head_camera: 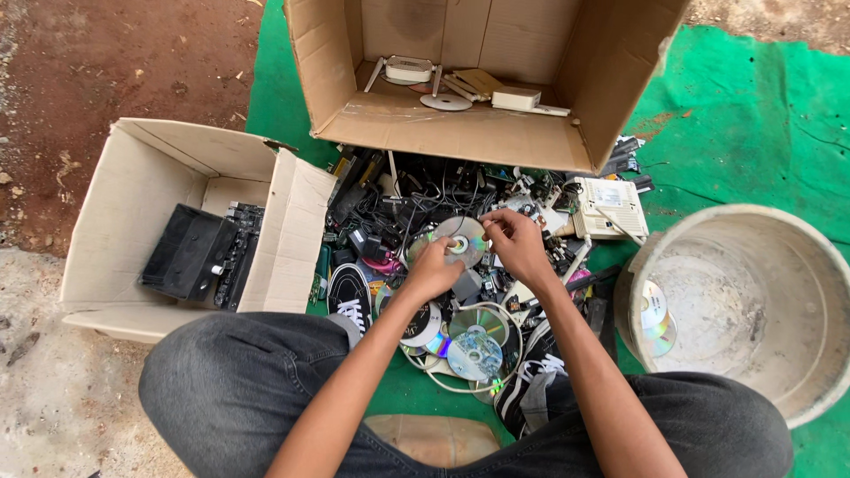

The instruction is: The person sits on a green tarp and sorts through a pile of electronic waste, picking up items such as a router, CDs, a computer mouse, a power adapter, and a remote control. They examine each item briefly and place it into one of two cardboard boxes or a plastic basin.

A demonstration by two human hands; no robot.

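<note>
My left hand (434,268) grips a shiny disc (467,237) by its near edge, a finger near the centre hole. My right hand (516,243) hovers just to the right of that disc, fingers pinched at its upper edge. Both hands are above a heap of electronic scrap (416,199): black cables, circuit boards, adapters. More discs (475,354) lie on the green mat between my knees. I sit cross-legged in dark jeans and black-and-white shoes (351,296).
A large open cardboard box (460,133) at the top holds a white router, a disc and small white devices. A second box (124,221) at the left holds black parts. A grey bucket (797,265) at the right contains discs (655,310). A white modem (606,206) lies on the heap.
</note>
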